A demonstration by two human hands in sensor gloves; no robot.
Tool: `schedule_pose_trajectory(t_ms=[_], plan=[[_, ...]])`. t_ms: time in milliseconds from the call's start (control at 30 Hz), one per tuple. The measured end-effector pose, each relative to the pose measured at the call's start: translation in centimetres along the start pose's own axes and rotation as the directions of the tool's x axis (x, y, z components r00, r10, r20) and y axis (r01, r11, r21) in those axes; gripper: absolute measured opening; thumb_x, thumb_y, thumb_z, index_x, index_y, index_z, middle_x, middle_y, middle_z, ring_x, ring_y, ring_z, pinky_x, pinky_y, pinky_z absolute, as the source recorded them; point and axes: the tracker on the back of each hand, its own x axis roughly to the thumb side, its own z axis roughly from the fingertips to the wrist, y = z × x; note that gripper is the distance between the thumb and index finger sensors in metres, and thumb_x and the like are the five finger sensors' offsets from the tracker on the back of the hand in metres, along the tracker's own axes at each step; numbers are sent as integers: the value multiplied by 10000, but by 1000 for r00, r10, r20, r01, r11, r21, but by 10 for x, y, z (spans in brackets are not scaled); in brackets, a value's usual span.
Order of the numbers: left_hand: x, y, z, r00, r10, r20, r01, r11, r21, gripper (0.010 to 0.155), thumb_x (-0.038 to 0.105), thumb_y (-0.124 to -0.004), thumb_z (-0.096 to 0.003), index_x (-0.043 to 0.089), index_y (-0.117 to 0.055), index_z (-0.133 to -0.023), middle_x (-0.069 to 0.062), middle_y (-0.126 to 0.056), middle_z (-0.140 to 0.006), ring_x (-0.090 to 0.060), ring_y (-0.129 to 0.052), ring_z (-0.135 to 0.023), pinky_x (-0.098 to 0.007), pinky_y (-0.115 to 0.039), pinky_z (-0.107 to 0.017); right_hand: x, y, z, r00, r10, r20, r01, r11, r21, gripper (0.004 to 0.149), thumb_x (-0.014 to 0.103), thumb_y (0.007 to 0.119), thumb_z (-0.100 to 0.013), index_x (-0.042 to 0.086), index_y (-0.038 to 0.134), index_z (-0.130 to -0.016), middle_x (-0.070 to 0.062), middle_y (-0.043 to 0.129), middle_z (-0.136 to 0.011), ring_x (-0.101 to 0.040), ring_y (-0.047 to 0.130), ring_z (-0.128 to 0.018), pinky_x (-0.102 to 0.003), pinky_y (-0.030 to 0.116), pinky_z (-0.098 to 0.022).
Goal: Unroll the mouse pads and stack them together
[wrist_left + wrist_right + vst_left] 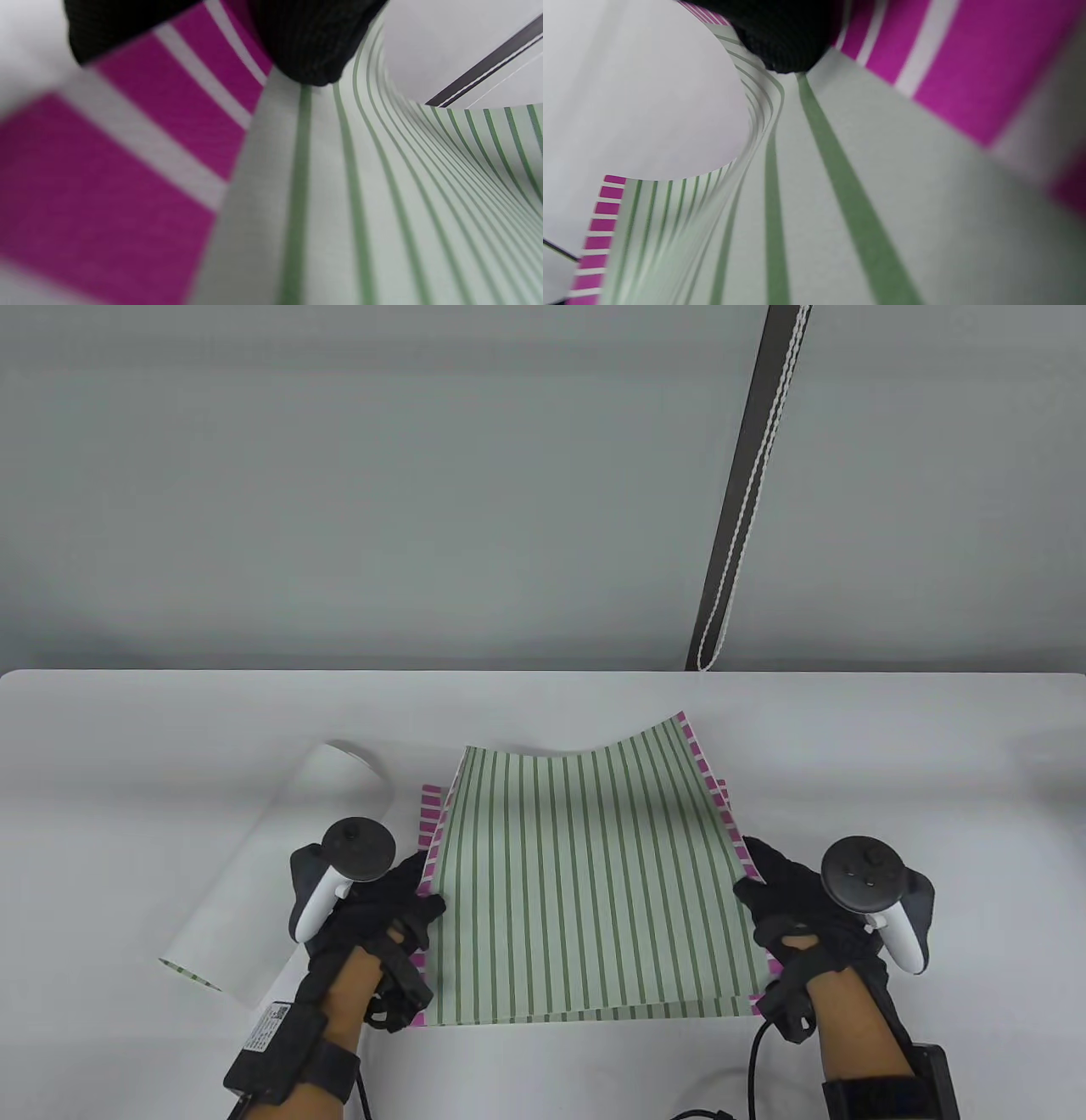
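Note:
A green-striped mouse pad [585, 882] lies unrolled on top of a magenta-striped pad [433, 814] in the middle of the white table [543, 704]. Its far edge curls upward. My left hand [399, 912] presses on the pad's left edge and my right hand [768, 899] holds its right edge, which is lifted a little. In the left wrist view a gloved fingertip [309, 46] touches the green pad [382, 190] beside the magenta pad [106, 169]. In the right wrist view a fingertip [785, 38] touches the green pad [840, 190]. A still-rolled pad [280, 865] lies to the left.
The rolled pad's white back faces up, with green stripes showing at its near end [191, 976]. A dark strip with a white cord [747, 492] hangs on the wall behind the table. Cables [730, 1103] run at the front edge.

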Motion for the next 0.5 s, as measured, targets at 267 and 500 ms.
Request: schedule_pose_trajectory(t_ms=[267, 500], plan=[[7, -26, -5, 947, -314, -67, 318, 945, 80, 626, 402, -851, -389, 283, -645, -968, 16, -973, -645, -160, -1057, -442, -411, -907, -445, -15, 38, -11, 976, 200, -88, -197, 980, 33, 504, 135, 811, -502, 70, 694, -987, -223, 921, -751, -350, 1020, -504, -479, 856, -383], [6, -32, -6, 928, -361, -95, 370, 923, 106, 642, 438, -845, -384, 272, -640, -969, 23, -974, -631, -134, -1038, -412, -397, -910, -438, -18, 48, -15, 952, 279, -129, -272, 960, 74, 511, 157, 812, -521, 77, 664, -1003, -218, 909, -755, -316, 999, -508, -463, 844, -400]])
